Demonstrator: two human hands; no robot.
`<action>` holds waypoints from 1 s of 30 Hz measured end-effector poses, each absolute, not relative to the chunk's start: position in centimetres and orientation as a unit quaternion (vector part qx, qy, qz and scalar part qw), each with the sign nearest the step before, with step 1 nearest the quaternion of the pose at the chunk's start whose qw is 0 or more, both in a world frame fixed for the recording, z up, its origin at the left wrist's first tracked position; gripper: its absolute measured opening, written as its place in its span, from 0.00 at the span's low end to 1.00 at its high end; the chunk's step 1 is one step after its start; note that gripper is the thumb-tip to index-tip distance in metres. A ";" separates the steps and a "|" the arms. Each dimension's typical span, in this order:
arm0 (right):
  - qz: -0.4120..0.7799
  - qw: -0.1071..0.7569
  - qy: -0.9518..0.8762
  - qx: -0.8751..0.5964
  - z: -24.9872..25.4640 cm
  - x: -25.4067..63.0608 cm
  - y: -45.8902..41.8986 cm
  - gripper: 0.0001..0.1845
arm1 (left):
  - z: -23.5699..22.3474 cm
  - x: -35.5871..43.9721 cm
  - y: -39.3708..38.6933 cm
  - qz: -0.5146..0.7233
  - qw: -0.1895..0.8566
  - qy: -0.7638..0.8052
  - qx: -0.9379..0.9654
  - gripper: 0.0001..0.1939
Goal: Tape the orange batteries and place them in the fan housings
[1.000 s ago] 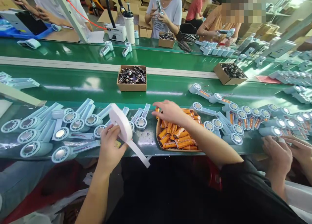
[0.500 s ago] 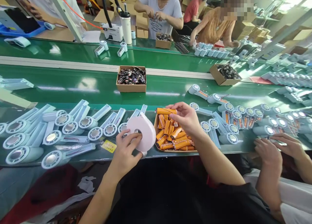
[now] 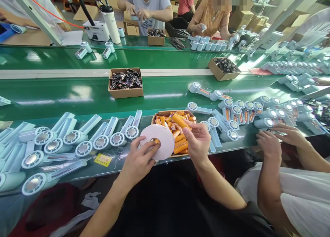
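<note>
My left hand [image 3: 140,158] grips a white roll of tape [image 3: 165,142], with fingers reaching into its centre hole. Just right of the roll, my right hand [image 3: 197,139] pinches an orange-wrapped cylindrical battery [image 3: 180,121] between thumb and fingers. The battery is tilted and held over an open cardboard box [image 3: 156,115], which is full of similar orange batteries [image 3: 182,146]. The roll covers the box's left front part. Pale blue handheld fan bodies [image 3: 118,139] lie in a row left of the roll, their handle shells open.
More fan bodies [image 3: 233,125], some with orange batteries inside, lie to the right beside a co-worker's hands [image 3: 269,142]. Boxes of small dark parts [image 3: 125,82] stand on the green belt [image 3: 165,89]. A yellow label [image 3: 103,159] lies near the front edge. People work across the belt.
My right hand has turned and come nearer the tape roll with the battery, which is now tilted. The roll shows its flat face more fully. The whole view has shifted to the right.
</note>
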State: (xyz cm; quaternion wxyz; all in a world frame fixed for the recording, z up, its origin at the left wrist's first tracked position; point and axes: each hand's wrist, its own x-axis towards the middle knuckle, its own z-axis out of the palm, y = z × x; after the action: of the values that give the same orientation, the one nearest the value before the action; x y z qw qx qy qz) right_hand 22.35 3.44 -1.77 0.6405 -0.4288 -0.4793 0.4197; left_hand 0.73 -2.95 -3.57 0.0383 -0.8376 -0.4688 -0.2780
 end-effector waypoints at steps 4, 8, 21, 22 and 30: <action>0.462 0.565 -0.518 -0.447 -2.9 23.0 2.3 0.20 | -3.4 0.5 -2.9 -0.252 0.071 -0.473 -0.842 0.24; 0.532 0.455 -0.553 -0.452 -1.7 25.7 3.6 0.24 | -2.8 -0.8 -2.5 -0.235 0.105 -0.448 -0.857 0.26; 0.485 0.654 -0.391 -0.430 -3.2 24.7 5.1 0.20 | -3.5 4.1 -3.5 -0.295 0.100 -0.504 -0.806 0.25; 0.455 0.671 -0.391 -0.436 -3.3 25.9 6.0 0.20 | -4.0 4.7 -3.8 -0.293 0.074 -0.500 -0.812 0.24; 0.307 0.562 -0.599 -0.481 0.0 30.2 7.6 0.12 | -0.7 3.7 1.4 -0.237 -0.200 -0.420 -0.853 0.30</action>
State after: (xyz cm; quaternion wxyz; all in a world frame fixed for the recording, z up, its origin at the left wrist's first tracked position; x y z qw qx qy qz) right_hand 30.17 7.61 0.00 0.5624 -0.4805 -0.5987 0.3072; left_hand 3.68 1.41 -0.70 -0.2002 -0.8530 -0.4199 -0.2367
